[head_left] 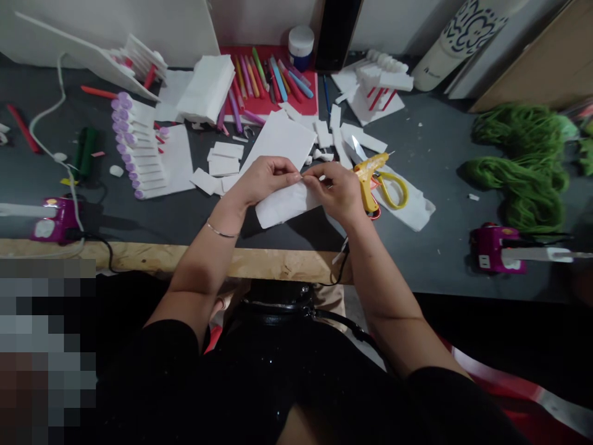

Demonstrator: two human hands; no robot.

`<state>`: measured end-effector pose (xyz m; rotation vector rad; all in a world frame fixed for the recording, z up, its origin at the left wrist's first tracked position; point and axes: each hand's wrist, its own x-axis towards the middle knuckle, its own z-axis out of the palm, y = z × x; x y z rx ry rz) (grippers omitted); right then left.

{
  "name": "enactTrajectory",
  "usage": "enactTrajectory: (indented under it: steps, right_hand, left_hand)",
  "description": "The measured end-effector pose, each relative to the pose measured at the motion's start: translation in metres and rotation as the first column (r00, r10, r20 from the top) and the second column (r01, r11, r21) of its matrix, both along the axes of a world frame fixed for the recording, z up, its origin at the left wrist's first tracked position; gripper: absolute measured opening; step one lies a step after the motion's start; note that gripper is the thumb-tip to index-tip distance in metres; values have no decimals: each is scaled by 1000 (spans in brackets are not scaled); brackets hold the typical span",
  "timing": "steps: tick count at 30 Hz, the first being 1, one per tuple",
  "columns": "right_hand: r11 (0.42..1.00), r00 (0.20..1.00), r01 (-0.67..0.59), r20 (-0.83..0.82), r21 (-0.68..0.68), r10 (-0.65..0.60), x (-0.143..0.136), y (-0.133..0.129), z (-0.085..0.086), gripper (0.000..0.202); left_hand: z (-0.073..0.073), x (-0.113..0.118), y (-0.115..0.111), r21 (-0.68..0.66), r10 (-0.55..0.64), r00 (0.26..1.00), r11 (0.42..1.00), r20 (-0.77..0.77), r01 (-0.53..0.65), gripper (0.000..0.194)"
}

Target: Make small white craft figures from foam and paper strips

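Note:
My left hand (271, 179) and my right hand (340, 190) meet over the middle of the table, thumbs and fingers pinched together. Whatever lies between the fingertips is too small to make out. Just below them is a white paper piece (285, 209), its upper edge hidden by the fingers. Behind my hands lies a larger white sheet (280, 139). Close to my right hand rest a yellow glue gun (368, 176) and yellow-handled scissors (405, 194), on a white strip (412, 213).
White cut pieces (225, 159) lie at left, near a model with purple-tipped rolls (139, 148). Markers (254, 77) cover a red sheet at the back beside a jar (301, 46). Green yarn (519, 167) and a purple glue gun (498, 247) are at right.

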<state>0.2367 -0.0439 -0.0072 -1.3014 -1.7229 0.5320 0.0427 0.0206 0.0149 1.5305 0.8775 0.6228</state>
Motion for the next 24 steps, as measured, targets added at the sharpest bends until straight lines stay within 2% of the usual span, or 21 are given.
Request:
enactTrajectory:
  steps: [3, 6, 13, 17, 24]
  right_hand:
    - [992, 980, -21, -200, -127, -5, 0, -1, 3, 39]
    - [983, 957, -40, -291, -177, -13, 0, -1, 3, 41]
    - [966, 959, -39, -283, -254, -35, 1, -2, 4, 20]
    - [960, 966, -47, -259, -275, -27, 4, -2, 5, 17]
    - [958, 968, -22, -244, -285, -50, -2, -1, 3, 16]
  left_hand:
    - [1, 0, 0, 78, -7, 1000, 997, 5, 6, 22]
    - [2, -1, -1, 133, -10, 1000, 991, -17, 13, 21]
    - [5, 0, -8, 267, -44, 987, 960, -153, 84, 19]
    - [6, 2, -10, 328, -21, 979, 941, -203, 88, 17]
    - [8, 0, -6, 214, -53, 973, 971, -225, 103, 17]
